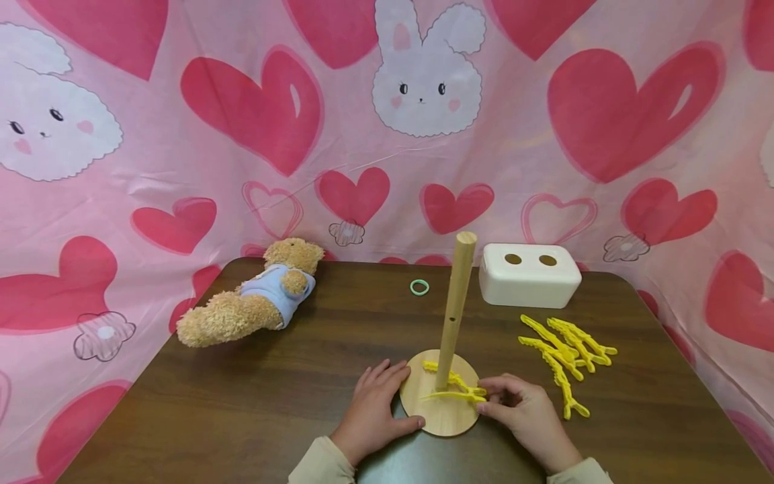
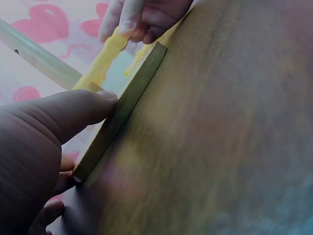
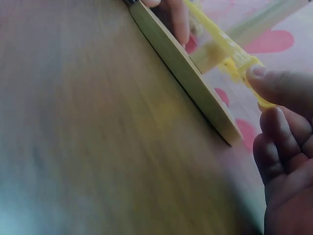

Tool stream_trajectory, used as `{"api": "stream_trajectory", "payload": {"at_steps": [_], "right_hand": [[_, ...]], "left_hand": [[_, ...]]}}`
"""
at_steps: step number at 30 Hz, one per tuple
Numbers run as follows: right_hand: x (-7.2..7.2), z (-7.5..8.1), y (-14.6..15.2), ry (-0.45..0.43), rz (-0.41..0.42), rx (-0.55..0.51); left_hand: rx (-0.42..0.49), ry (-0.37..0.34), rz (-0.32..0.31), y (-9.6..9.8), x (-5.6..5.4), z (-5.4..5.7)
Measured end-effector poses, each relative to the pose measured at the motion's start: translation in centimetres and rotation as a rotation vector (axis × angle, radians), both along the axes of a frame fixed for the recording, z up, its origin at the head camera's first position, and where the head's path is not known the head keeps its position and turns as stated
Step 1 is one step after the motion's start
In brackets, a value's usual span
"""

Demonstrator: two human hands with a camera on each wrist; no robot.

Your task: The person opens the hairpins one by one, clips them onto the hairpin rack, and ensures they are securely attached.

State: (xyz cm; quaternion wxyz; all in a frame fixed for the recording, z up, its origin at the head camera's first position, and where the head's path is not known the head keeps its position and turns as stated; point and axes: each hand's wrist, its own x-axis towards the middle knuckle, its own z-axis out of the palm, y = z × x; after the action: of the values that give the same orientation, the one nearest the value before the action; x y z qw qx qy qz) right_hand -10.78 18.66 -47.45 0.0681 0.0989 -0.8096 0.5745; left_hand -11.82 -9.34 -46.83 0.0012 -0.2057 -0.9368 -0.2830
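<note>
left hand (image 1: 376, 408): fingers lying straight, flat on the table, thumb pressed against the left rim of the round base (image 1: 441, 420), steadying it

right hand (image 1: 525, 410): pinching the right end of a yellow clip (image 1: 455, 395), fingertips curled round it

clip: lies on the base near the table's front edge, just in front of the peg (image 1: 455, 310), long axis running left-right, pointing away from the right fingers toward the peg

nearer hand: the right, it's already got it

spare clips (image 1: 565, 353): pile toward the right edge, well apart from the base

Your head view looks down across the dark wooden surface (image 1: 254, 403); both wrist views skim it closely, sharing the round wooden base (image 1: 444, 420) (image 2: 124, 105) (image 3: 188, 73).
</note>
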Motion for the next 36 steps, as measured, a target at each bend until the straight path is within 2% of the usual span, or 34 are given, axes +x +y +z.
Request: {"api": "stream_trajectory", "payload": {"at_steps": [4,9,18,25,30,36], "right_hand": [[-0.2,0.1,-0.4,-0.062,0.003,0.000],[-0.4,0.4,-0.3,-0.140,0.052,0.035],[-0.4,0.4,-0.2,-0.127,0.093,0.052],[-0.6,0.6,-0.5,-0.207,0.032,0.066],[-1.1,0.8,-0.8,-0.221,-0.029,0.072],[-1.9,0.5,-0.7,-0.221,-0.045,0.049]], "left_hand": [[-0.001,-0.003,0.001,0.0,0.0,0.0],[-0.006,-0.006,0.002,0.1,-0.1,-0.1],[-0.075,-0.031,-0.040,0.1,0.0,0.1],[-0.110,-0.034,-0.023,0.3,-0.2,-0.1],[-0.113,-0.038,-0.017,0.5,-0.9,-0.3],[-0.123,-0.033,-0.010,0.9,-1.9,-0.8]]}}
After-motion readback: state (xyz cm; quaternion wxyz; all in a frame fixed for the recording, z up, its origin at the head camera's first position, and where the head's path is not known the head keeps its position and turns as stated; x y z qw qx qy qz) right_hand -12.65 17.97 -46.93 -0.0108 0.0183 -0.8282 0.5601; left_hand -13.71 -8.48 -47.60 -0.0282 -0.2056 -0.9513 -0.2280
